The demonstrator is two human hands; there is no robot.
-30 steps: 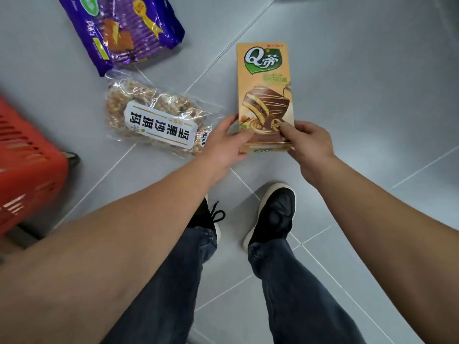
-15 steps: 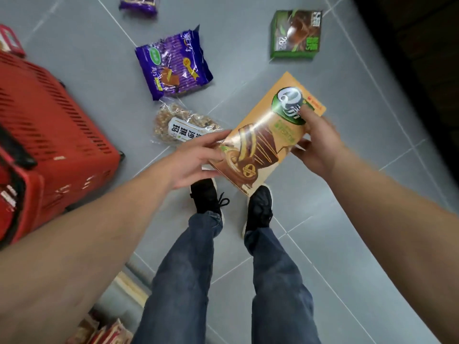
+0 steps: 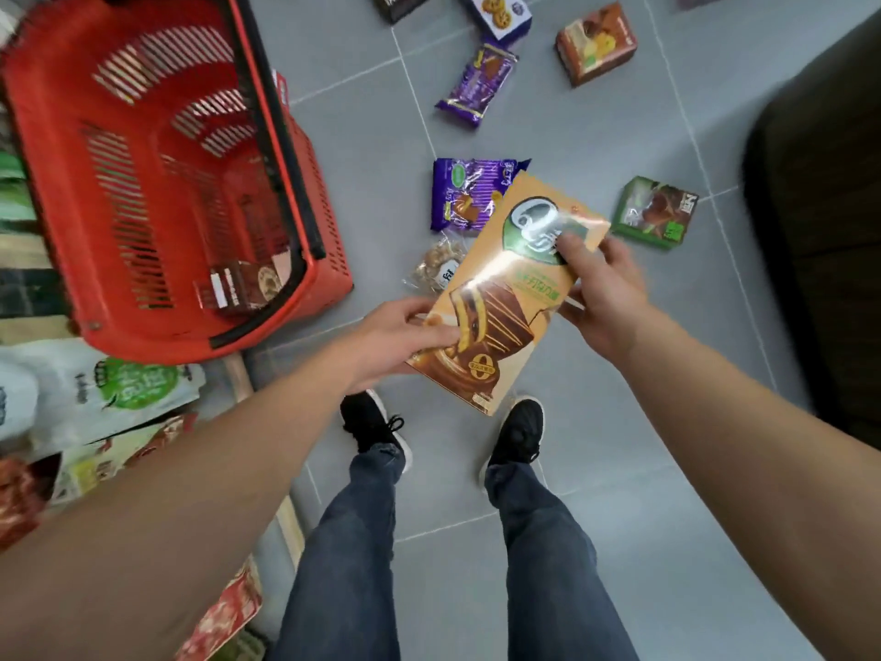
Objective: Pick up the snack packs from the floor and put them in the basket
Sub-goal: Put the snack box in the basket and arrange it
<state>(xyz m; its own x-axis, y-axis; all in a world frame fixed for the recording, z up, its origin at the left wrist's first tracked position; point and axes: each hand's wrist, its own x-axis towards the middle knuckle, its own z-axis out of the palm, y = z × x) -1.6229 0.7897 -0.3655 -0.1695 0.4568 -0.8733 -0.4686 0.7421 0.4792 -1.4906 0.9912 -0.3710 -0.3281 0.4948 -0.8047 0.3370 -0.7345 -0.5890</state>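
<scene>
I hold an orange snack box [image 3: 505, 298] with a chocolate cake picture in both hands, tilted, above the floor in front of my feet. My left hand [image 3: 405, 333] grips its lower left edge. My right hand [image 3: 598, 283] grips its upper right end, thumb on the green logo. The red basket [image 3: 43, 150] stands on the floor to the left, with a dark pack [image 3: 243, 283] lying inside. Under the box lie a clear nut-bar pack [image 3: 436, 269] and a purple pack [image 3: 469, 193].
More packs lie on the grey tiles: a green box [image 3: 655, 212], a small purple pack [image 3: 481, 81], a brown box [image 3: 596, 42], a cookie box [image 3: 500, 11]. Shelved bags [image 3: 119, 393] fill the lower left. A dark object [image 3: 820, 207] borders the right.
The orange box has come up from the floor in both hands. My view has risen and swung left, bringing the whole basket into sight.
</scene>
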